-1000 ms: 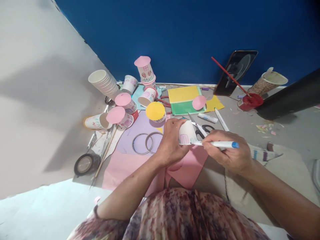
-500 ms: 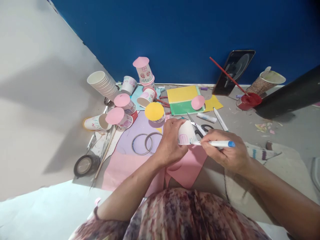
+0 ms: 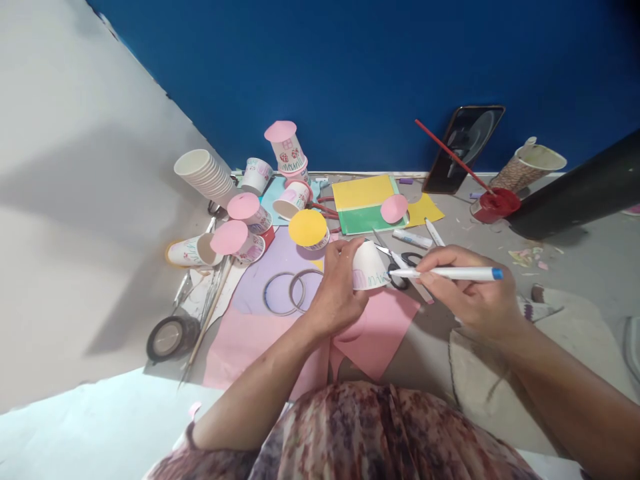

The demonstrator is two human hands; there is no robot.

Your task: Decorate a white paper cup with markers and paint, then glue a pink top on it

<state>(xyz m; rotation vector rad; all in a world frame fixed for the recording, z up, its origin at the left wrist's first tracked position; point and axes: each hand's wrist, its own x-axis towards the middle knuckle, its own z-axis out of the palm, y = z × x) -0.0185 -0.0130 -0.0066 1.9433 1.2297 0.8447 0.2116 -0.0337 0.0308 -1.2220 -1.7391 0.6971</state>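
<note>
The cup [image 3: 369, 263] is gripped in the left hand [image 3: 340, 287] near pink paper [image 3: 387, 327]; the right hand [image 3: 475, 293] pinches a pen [image 3: 465, 273], its tip at the cup's right edge, perhaps touching; beyond the left hand lies a yellow disc [image 3: 307, 228]

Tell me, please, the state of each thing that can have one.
Left hand: gripping cup
Cup: held, drawn on
Right hand: holding pen
Pen: tip near cup
Scissors: seemingly open
Cup stack: nested, tilted
Phone: propped against wall
Red pot: open, stick inside
Rings: overlapping
Brown cup: open
</note>
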